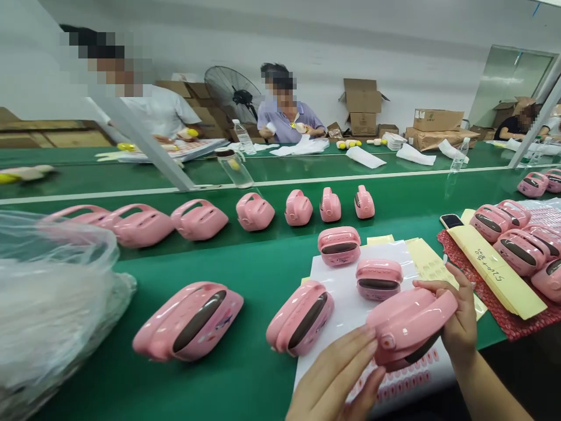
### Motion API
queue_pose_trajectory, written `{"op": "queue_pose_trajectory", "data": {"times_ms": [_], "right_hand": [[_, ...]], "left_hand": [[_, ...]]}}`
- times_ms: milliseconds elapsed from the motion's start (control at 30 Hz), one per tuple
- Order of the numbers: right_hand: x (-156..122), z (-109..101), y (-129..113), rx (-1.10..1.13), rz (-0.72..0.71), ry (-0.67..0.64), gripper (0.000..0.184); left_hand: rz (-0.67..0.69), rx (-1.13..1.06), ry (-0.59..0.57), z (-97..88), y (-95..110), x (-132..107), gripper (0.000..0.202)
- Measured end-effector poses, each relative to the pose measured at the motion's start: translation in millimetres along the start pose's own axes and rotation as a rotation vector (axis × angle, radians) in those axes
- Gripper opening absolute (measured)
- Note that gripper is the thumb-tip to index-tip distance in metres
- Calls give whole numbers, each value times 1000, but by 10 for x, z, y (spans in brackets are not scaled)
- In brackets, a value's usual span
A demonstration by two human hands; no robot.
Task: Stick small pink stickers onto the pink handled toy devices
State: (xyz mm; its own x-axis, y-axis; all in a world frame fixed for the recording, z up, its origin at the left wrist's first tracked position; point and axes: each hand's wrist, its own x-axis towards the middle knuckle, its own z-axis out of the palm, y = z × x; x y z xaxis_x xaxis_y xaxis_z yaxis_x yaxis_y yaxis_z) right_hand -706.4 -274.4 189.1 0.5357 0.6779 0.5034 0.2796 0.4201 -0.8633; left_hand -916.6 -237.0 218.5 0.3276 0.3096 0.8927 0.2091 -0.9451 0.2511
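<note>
Finding: both hands support 1 held pink unit (409,327), raised over the near part of a white sheet (339,316) at the near edge of the green surface (245,380). Fingers of the left hand (337,374) press against the unit's left end, slightly spread, thumb lower down. Fingers of the right hand (460,316) are bent around its right end; a small pale item appears to sit at 1 raised fingertip, though it is too small to identify.

Risks noted: the shell looks glossy and smooth, so a loosened grip could let it slip. A drop could strike the near edge or mark the printed rows on the sheet. Swinging it toward the far edge could knock the upright unit (380,279) just behind it; a leftward swing could hit the tilted-looking unit (300,318) on the sheet's left edge.

Clearances: the near right corner gives little room, with the red mat (456,245) and yellow papers (495,269) beside the right forearm. Bare green lies left of the sheet, up to 1 separate unit (188,321). Toward the far side, 7 units stand in a row on a darker strip (407,204).
</note>
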Motion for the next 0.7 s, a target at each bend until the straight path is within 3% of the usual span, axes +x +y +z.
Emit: {"op": "queue_pose_trajectory", "data": {"times_ms": [67, 167, 567, 700], "right_hand": [[-65, 18, -14, -8, 11, 8, 39], [-123, 11, -40, -44, -13, 14, 41], [-266, -47, -61, -182, -104, -18, 42], [-299, -68, -34, -204, -101, -32, 42]], "left_hand": [[-57, 10, -43, 94, 124, 105, 37], [-112, 0, -88, 97, 195, 72, 29], [-103, -47, -254, -33, 142, -63, 28], [-102, -79, -247, -25, 122, -65, 27]]}}
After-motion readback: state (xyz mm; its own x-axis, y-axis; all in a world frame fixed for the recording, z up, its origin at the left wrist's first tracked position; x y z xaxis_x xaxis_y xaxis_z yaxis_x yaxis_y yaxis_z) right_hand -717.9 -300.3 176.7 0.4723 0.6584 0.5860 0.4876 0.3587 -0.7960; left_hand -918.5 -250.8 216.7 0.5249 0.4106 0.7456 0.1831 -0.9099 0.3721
